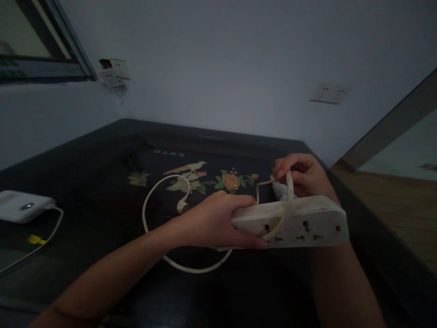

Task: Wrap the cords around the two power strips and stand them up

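Observation:
My left hand (218, 218) is closed around the left end of a white power strip (314, 223), its socket face turned toward me. Beyond the strip's far edge, my right hand (300, 171) pinches the white cord (289, 187), which passes over the front of the strip. A pale ribbed part (280, 189) shows just under the right fingers; I cannot make out what it is. From the strip the cord loops leftward over the dark tabletop and ends in a plug (183, 206) lying left of the strip.
The black table (102, 182) bears a bird-and-flower picture (230, 181). A white device (25, 206) with a cable sits at the left, near a yellow tag (36, 239). Wall sockets (329, 93) are at the right, and more outlets (114, 75) hang loose by the window.

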The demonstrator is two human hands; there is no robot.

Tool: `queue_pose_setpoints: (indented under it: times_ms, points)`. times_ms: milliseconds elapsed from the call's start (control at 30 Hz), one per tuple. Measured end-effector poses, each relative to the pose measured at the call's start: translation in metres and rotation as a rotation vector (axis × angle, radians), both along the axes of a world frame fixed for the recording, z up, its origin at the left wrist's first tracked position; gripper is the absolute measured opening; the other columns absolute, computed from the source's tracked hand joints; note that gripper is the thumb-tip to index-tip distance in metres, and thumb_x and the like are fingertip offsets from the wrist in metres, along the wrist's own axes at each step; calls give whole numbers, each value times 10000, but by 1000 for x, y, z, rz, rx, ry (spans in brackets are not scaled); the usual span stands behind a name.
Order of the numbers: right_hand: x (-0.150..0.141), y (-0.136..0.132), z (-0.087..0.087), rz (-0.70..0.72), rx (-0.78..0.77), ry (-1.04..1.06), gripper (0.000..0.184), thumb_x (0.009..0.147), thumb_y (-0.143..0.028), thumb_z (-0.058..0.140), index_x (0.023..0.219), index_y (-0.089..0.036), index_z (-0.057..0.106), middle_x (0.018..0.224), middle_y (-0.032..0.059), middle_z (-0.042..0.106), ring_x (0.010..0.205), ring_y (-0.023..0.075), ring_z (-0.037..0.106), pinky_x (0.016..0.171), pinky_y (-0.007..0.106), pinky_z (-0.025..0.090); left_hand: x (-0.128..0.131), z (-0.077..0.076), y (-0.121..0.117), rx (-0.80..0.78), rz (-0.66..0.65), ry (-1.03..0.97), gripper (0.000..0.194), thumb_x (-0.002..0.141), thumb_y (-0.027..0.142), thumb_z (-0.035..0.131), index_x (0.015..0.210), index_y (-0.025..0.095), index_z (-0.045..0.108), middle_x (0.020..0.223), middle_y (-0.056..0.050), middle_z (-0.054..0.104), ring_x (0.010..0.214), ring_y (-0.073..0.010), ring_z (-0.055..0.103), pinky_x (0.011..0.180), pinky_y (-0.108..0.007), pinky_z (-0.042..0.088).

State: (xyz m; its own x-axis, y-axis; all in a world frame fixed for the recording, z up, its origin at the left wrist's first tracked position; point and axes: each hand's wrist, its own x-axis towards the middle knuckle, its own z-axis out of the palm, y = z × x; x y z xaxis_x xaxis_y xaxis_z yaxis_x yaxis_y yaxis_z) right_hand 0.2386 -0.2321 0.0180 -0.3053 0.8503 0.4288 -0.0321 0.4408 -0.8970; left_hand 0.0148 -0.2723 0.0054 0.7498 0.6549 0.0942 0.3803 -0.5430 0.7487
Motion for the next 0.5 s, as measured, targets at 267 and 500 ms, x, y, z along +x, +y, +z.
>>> queue_pose_setpoints:
  times_ms: [267, 500]
  points:
    - [-35, 2, -19, 183, -181, 140, 280, 606, -385, 825, 598, -197, 618, 523, -56, 558, 439, 50, 429, 429, 178, 339, 0, 4, -11, 53, 14, -66, 393, 671, 507, 760, 867, 190, 635, 588, 62, 529, 546, -107, 493, 534, -218, 312]
    - [-44, 7, -28, -36, -88, -165, 410, 736, -622, 584, 635, -226, 550, 506, -47, 524, 402, 90, 429, 388, 219, 392, -2, 8, -5, 32, 160, -215, 366, 650, 432, 790, 890, 188, 660, 734, 30, 628, 641, -130, 541, 574, -218, 370]
